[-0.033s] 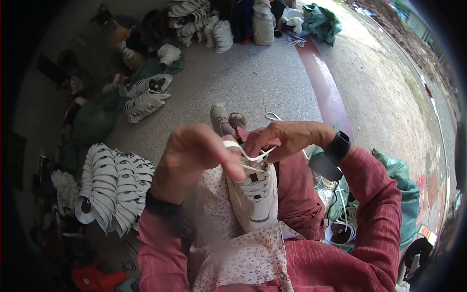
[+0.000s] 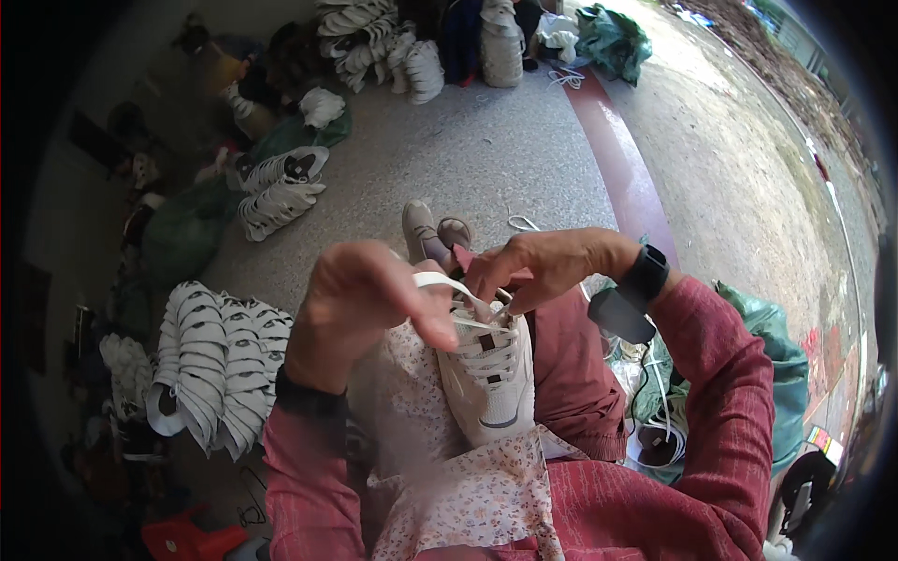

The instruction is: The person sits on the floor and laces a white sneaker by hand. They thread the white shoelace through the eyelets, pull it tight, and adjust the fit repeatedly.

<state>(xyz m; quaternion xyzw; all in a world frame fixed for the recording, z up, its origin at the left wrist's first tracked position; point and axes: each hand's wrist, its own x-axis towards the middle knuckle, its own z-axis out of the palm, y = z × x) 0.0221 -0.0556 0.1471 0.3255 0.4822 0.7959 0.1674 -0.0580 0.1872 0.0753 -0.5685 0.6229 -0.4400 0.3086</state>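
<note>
A cream shoe upper (image 2: 488,397) lies on my lap with its toe toward me, white laces crossed over its front. My left hand (image 2: 369,290) is closed, thumb against fingers, on a white shoelace (image 2: 447,281). The strip of lace runs from it across to the upper's top eyelets. There my right hand (image 2: 524,266) pinches the lace, its fingertips close against the eyelet edge. A floral apron (image 2: 477,496) lies beneath the upper.
Stacks of white shoe uppers (image 2: 220,360) stand on the floor at left, with more stacks (image 2: 281,192) farther off. A green sack (image 2: 762,365) and a bundle of laces (image 2: 664,411) are at right. A red plastic stool (image 2: 192,535) sits lower left.
My left hand has shifted slightly left, and the lace between my hands has changed from a sagging curve to a straighter line. My right hand has moved slightly left too.
</note>
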